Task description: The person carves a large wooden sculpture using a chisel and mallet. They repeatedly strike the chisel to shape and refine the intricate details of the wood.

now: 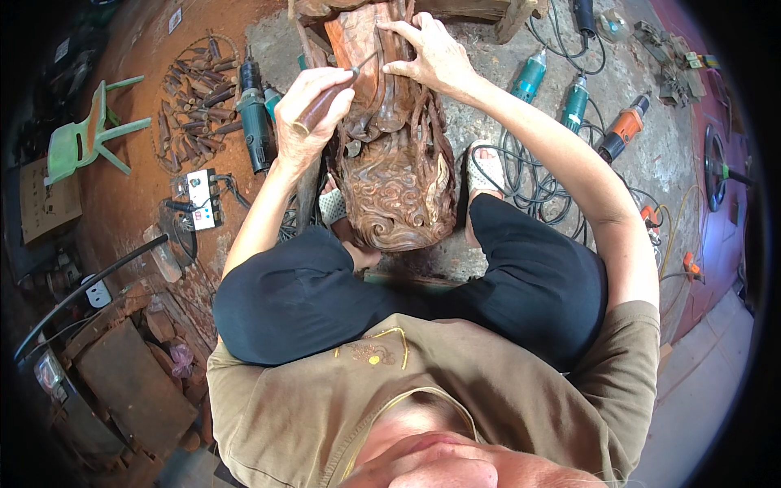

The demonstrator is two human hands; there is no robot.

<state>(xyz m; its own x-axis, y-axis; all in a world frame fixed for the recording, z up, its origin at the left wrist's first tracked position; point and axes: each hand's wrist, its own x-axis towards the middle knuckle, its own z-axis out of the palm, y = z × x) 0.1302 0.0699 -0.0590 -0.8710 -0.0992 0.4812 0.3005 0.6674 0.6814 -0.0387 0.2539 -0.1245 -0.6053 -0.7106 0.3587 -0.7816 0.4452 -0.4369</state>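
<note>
A: What's the left hand [313,104] doing?

B: It's curled tight around the brown wooden handle of a carving chisel [329,98]. All the fingers are wrapped in, and the thin metal shank runs up and to the right to meet the wood.

A: And the right hand [431,53]?

B: Half open and holding nothing. Its fingers are spread and bent, with the tips pressed against the far end of the wooden carving [390,138], just beside the chisel's tip.

A: Where is the carving?

B: In the middle of the view, standing on the ground between the person's knees and feet and reaching away from them. It is reddish-brown, with swirling scroll relief on its near end. A foot in a white sandal [486,167] rests just to its right, another foot near its left.

A: What else lies around?

B: To the far left, a round spread of chisels [195,102] with wooden handles lies on the orange floor, and a dark green power tool [256,122] lies beside them. A white power strip [201,198] sits nearer, and a green plastic chair [85,138] lies tipped over farther left. To the right are two teal rotary tools [553,89] and an orange one [622,126], with a tangle of black cables [529,175].
</note>
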